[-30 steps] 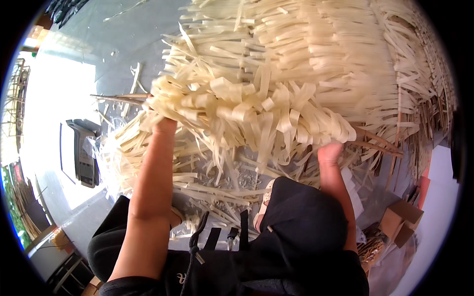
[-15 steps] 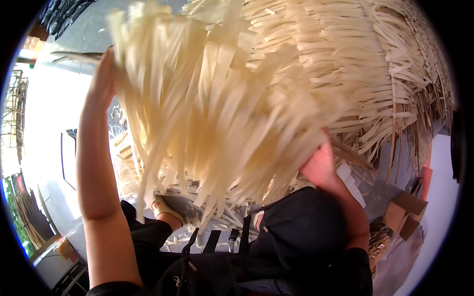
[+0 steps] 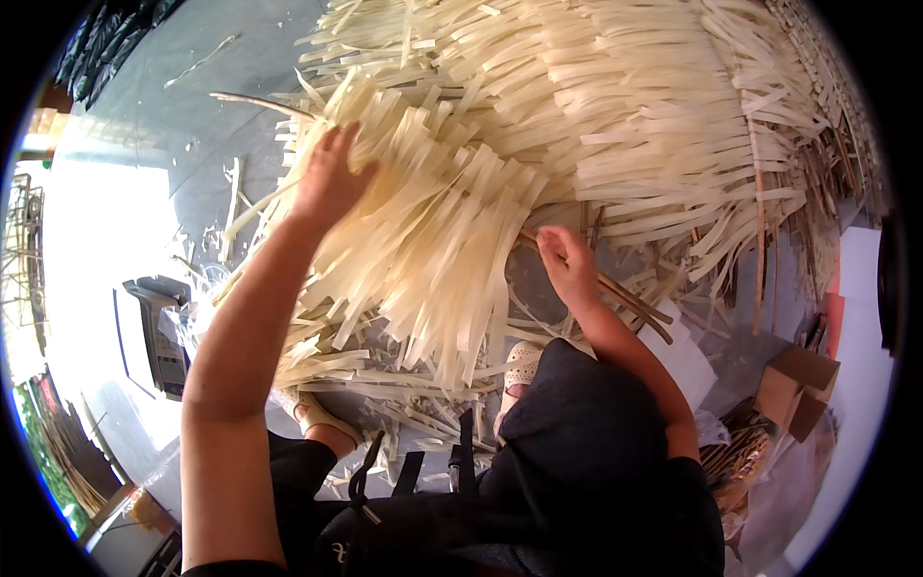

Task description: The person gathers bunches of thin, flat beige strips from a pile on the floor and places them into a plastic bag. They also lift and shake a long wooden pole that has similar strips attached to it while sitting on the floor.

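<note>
A fringed thatch panel [image 3: 433, 221] of pale, flat strips set along a thin wooden stick lies in front of me, its strips hanging toward my feet. Over its far left part is my left hand [image 3: 332, 181], fingers spread and holding nothing. One end of the wooden stick [image 3: 635, 306] juts out from the panel's right side. My right hand [image 3: 569, 267] is on that stick with curled fingers; part of the grip is hidden. A second, darker stick end lies close alongside.
A large layered pile of similar thatch [image 3: 654, 106] fills the far right. Loose strips [image 3: 413, 404] litter the floor around my shoes. A cardboard box [image 3: 796, 389] sits at right, a dark-framed appliance [image 3: 159, 337] at left, and black plastic bags [image 3: 106, 43] at far left.
The thatch panel, held up in both hands before, has come down onto the floor and pile. My left hand has let go and moved right; my right hand has moved up and left.
</note>
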Available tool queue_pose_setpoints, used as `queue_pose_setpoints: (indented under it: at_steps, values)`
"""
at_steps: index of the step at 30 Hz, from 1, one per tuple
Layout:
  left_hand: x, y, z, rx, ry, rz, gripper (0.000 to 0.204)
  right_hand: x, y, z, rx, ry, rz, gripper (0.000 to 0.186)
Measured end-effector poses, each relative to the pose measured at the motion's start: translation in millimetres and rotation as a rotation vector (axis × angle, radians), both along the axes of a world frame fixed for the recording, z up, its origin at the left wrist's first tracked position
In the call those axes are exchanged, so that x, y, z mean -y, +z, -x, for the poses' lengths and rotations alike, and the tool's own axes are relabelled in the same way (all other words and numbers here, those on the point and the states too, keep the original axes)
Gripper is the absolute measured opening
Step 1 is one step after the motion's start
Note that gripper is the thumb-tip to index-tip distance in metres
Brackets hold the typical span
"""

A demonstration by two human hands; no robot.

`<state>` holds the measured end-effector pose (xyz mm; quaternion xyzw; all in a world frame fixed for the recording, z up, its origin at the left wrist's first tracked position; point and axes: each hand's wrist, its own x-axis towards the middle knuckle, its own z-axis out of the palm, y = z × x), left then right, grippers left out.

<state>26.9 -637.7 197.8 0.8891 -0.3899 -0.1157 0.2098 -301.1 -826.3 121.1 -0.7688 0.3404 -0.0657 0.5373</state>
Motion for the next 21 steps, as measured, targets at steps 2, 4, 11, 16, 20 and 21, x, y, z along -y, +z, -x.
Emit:
queue_pose_setpoints:
  at_steps: [2, 4, 11, 16, 20, 21]
  values:
    - [6.0, 3.8, 47.5, 0.174, -0.085, -0.038, 0.062, 7.7, 9.2, -3.4, 0.037, 0.183, 0.885, 0.029]
    - [26.9, 26.4, 112.2, 0.281, -0.272, -0.223, 0.061, 11.2, -19.1, 22.8, -0.186, 0.237, 0.772, 0.024]
    - [41.3, -8.8, 225.1, 0.289, -0.479, -0.007, 0.045, -18.8, 40.8, 29.5, -0.168, 0.291, 0.278, 0.022]
    - [33.2, -10.7, 212.9, 0.311, -0.544, -0.159, 0.026, -26.2, 85.4, 65.5, -0.355, 0.301, -0.236, 0.029]
    - [31.8, -3.1, 203.2, 0.301, -0.422, -0.120, 0.022, -27.3, 74.8, 156.8, -0.084, -0.119, -0.471, 0.026]
    - [27.8, -2.8, 200.6, 0.299, -0.429, -0.120, 0.021, -30.4, 81.8, 160.1, -0.148, -0.132, -0.393, 0.025]
